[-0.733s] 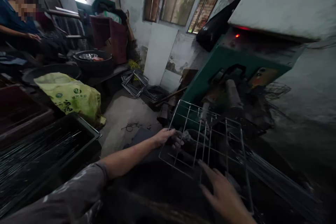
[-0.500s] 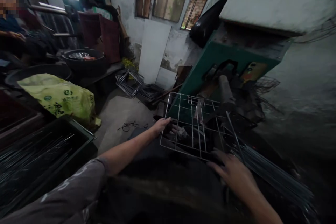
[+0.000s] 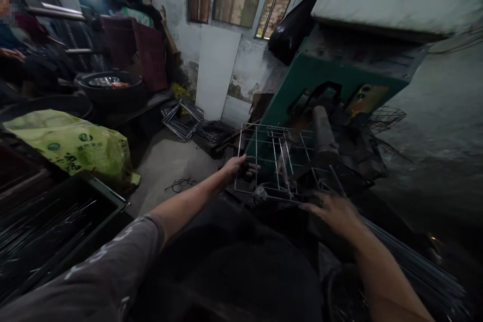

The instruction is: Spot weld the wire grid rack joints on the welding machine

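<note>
Gripping the left edge of the wire grid (image 3: 277, 161), my left hand (image 3: 237, 166) has its fingers closed around the outer wire. The grid now stands further from me and more upright than a moment ago, against the green machine (image 3: 302, 85). My right hand (image 3: 334, 211) lies with fingers spread at the grid's lower right corner; earlier it was lower, beneath the frame.

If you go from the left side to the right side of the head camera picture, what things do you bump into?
Yellow-green sack → black basin → pile of wire frames on the floor → left hand → wire grid rack → right hand → bundle of metal rods.
</note>
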A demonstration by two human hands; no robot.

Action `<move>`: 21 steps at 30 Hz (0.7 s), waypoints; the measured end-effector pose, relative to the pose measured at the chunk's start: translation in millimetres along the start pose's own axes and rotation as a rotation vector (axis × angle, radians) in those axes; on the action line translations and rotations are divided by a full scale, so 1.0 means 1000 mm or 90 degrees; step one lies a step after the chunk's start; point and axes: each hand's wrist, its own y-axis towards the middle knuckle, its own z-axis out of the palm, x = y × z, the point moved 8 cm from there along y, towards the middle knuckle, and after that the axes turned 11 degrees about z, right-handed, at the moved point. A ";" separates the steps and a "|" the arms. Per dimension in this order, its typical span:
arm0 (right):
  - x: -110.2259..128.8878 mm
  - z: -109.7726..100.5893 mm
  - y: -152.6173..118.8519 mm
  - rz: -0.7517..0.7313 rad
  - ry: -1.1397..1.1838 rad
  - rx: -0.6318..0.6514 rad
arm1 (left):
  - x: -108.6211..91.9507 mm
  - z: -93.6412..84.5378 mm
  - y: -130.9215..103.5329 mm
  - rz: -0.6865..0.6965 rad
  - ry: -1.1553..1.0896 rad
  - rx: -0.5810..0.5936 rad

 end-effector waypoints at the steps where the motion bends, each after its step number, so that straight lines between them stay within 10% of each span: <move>1: -0.003 -0.001 0.006 0.001 0.015 -0.003 | -0.002 0.001 0.004 -0.001 0.003 -0.008; 21: -0.021 -0.005 0.057 0.160 0.180 0.023 | -0.012 -0.011 0.049 -0.010 0.000 0.012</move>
